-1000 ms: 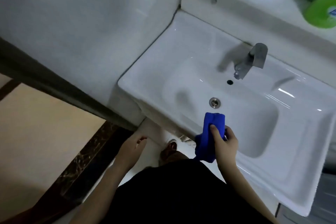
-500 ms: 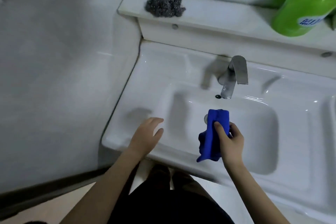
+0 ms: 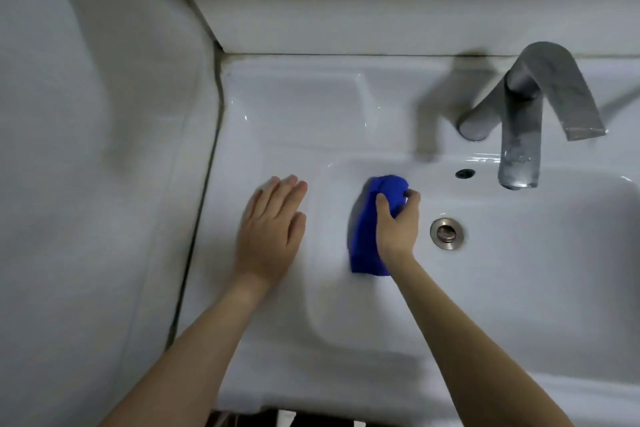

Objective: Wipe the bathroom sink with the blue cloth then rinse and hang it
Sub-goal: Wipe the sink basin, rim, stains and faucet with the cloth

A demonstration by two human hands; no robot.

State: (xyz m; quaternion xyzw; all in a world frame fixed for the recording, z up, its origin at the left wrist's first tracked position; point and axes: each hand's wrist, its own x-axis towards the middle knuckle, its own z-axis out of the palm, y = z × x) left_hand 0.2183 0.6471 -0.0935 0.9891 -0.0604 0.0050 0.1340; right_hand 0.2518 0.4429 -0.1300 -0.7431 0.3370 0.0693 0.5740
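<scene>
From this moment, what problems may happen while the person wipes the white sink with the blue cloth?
1. The right hand grips the bunched blue cloth so only a small part touches the white ceramic sink; areas may be missed.
2. The left hand rests flat on the glossy sink rim; if the rim is wet, it might slip.
3. The grey metal faucet juts over the basin, so a wide stroke could knock the knuckles against it.

Pale tiled wall [image 3: 86, 114] left, white ledge [image 3: 415, 10] behind.
</scene>
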